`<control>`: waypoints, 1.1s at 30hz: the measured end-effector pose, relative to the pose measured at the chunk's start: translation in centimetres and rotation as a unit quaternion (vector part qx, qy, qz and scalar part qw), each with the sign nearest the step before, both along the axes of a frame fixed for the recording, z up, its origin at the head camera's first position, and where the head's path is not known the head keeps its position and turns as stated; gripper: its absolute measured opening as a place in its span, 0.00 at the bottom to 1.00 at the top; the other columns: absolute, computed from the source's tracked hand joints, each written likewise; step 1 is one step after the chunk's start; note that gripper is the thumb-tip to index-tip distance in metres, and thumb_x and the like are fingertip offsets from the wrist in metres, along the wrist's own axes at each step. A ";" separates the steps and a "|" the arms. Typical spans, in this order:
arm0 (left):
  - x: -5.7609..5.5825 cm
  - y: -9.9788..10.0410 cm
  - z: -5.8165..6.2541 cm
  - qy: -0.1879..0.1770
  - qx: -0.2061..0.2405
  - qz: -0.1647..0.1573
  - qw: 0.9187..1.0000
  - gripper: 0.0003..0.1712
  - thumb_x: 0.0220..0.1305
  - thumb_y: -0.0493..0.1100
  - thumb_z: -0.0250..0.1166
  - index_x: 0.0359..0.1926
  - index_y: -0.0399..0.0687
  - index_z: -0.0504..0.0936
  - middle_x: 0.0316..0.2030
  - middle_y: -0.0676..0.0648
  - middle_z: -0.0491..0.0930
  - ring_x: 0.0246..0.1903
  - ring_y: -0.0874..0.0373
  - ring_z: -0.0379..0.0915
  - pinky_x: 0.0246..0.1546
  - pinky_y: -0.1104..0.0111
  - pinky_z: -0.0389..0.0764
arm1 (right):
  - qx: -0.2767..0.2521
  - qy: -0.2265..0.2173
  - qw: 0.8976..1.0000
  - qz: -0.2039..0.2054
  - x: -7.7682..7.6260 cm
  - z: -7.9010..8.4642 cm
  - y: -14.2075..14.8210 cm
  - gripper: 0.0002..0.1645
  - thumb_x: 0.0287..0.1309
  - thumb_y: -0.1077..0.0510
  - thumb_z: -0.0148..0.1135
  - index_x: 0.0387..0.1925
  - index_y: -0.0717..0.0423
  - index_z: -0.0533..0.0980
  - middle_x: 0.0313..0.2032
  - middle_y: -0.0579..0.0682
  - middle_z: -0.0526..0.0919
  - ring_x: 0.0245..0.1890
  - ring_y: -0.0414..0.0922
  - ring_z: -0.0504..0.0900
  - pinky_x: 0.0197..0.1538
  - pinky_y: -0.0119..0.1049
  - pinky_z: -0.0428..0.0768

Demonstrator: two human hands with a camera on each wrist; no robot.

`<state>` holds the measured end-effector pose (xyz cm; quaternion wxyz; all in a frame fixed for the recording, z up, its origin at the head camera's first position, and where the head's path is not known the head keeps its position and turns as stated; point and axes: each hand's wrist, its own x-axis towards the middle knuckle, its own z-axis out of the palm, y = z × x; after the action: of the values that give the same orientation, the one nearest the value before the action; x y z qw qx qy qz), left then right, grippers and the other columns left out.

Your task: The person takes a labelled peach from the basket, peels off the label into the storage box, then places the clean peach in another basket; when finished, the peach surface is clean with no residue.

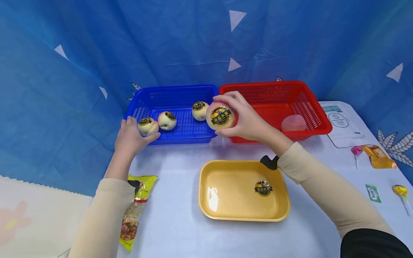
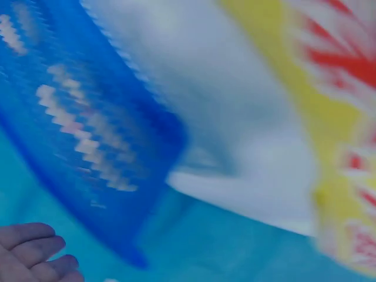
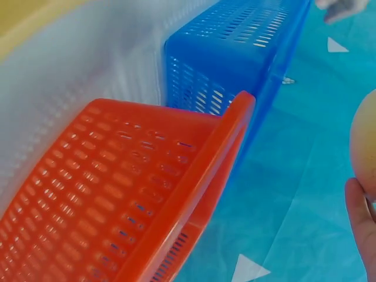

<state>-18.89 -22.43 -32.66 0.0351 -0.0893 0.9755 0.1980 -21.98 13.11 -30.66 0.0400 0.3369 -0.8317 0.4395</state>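
My right hand (image 1: pixel 242 116) grips a peach (image 1: pixel 220 116) with a black label, above where the blue and red baskets meet. In the right wrist view part of this peach (image 3: pixel 365 144) shows at the right edge. The blue basket (image 1: pixel 180 139) bears several pale peaches, among them a labelled peach (image 1: pixel 199 110) on its right side. My left hand (image 1: pixel 129 138) is at the basket's left end, fingers and thumb spread beside the leftmost peach (image 1: pixel 148 127). Blurred, the left wrist view shows extended fingers (image 2: pixel 35 247) near the blue basket (image 2: pixel 158 135).
The red basket (image 1: pixel 309 133) holds a pink peach (image 1: pixel 293 123). In front stands a yellow tray (image 1: pixel 232 217) with a round label (image 1: pixel 263 188) inside. A snack bag (image 1: pixel 135 211) lies beside my left forearm. Lollipops (image 1: pixel 400 190), an orange wrapper (image 1: pixel 379 156) and a white packet (image 1: pixel 346 125) lie at right.
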 end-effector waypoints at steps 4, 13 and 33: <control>1.4 3.9 1.6 0.091 0.038 -0.041 0.994 0.50 0.67 0.61 0.61 0.76 0.36 0.52 0.77 0.34 0.49 0.77 0.36 0.40 0.72 0.37 0.52 | -0.003 0.006 1.000 -0.006 0.7 -0.3 0.7 0.50 0.41 0.53 0.82 0.68 0.41 0.69 0.62 0.46 0.66 0.63 0.40 0.67 0.58 0.42 0.81; 5.1 13.8 2.4 0.257 0.183 -0.191 0.930 0.26 0.67 0.48 0.65 0.63 0.47 0.76 0.58 0.45 0.78 0.55 0.52 0.74 0.53 0.57 0.79 | -0.006 0.044 0.999 -0.025 2.2 -1.1 2.0 0.49 0.40 0.54 0.82 0.67 0.47 0.70 0.61 0.50 0.68 0.63 0.43 0.67 0.59 0.44 0.79; 5.5 19.9 -0.2 0.282 0.299 -0.222 0.884 0.15 0.61 0.40 0.70 0.48 0.42 0.80 0.44 0.45 0.77 0.43 0.50 0.76 0.38 0.60 0.81 | 0.036 0.056 0.996 -0.056 5.0 -2.5 3.6 0.47 0.43 0.57 0.81 0.67 0.48 0.70 0.63 0.51 0.66 0.63 0.43 0.67 0.54 0.40 0.84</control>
<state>-13.36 -2.56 -32.88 -0.1735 0.2044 0.8329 0.4841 -16.94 16.72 -33.14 0.0989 0.3154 -0.8608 0.3871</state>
